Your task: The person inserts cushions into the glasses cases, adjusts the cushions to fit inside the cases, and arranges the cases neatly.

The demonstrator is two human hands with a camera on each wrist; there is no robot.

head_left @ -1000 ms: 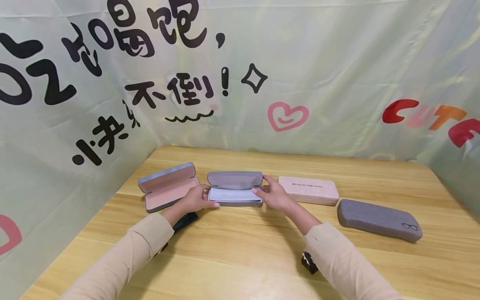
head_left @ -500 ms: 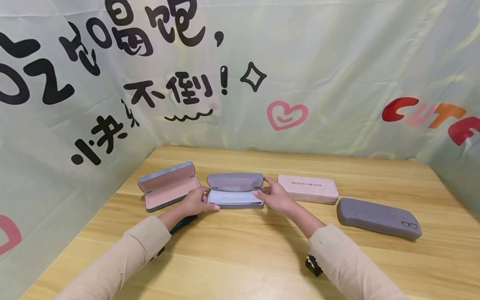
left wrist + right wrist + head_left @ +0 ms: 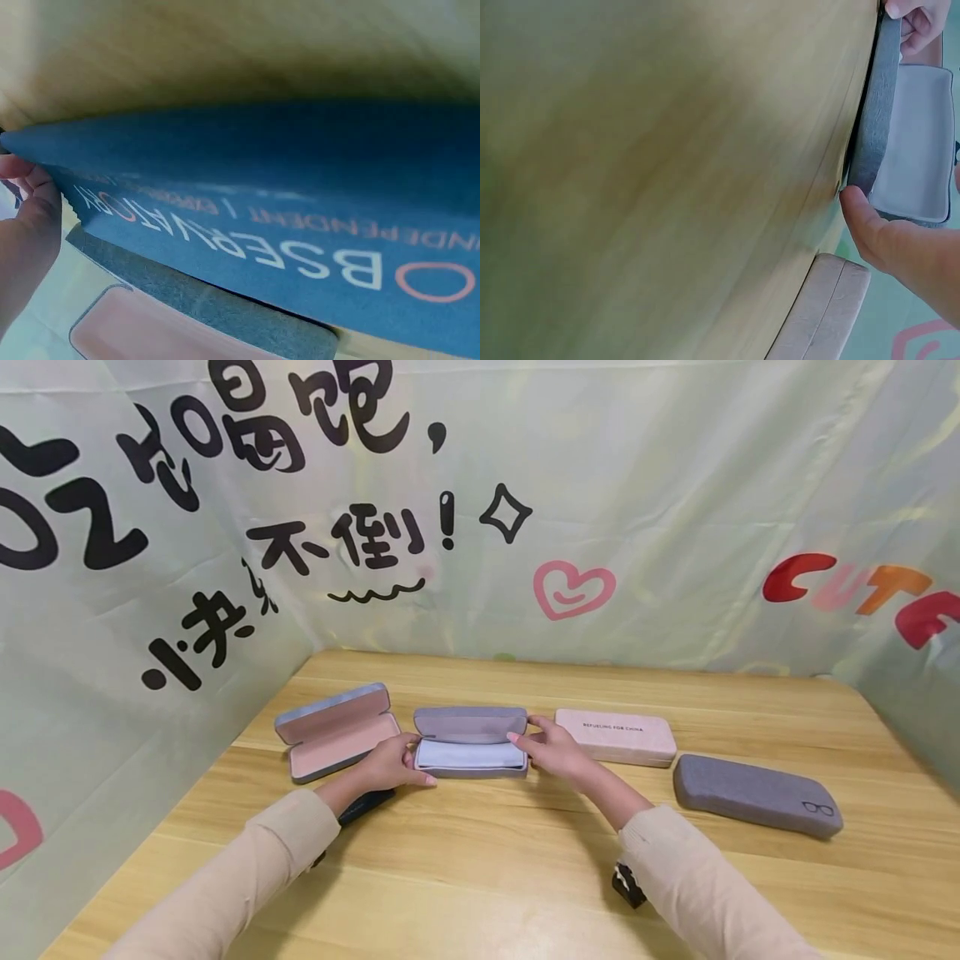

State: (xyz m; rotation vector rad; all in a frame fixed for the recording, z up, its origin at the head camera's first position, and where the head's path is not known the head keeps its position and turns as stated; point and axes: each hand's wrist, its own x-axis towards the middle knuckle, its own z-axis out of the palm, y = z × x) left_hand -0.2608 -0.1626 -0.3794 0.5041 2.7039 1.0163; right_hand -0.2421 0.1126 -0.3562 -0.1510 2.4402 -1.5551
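A grey-purple glasses case lies open at the middle of the table, its lid tilted back. Inside it is a folded pale blue cloth. My left hand grips the case's left end, thumb in front. The right hand holds the right end, its thumb near the lid's hinge corner. In the right wrist view a fingertip touches the lower corner of the case. A dark blue pouch printed with "OBSERVATORY" fills the left wrist view; in the head view my left forearm partly covers it.
An open blue glasses case with pink lining stands to the left. A pink case lettered "REFUELING FOR CHINA" lies right of the middle, and a closed grey-purple case sits further right. Printed fabric hangs behind the wooden table.
My right thumb has lifted off the cloth toward the lid corner. The case has shifted very slightly toward me, and the left hand stays at its end.
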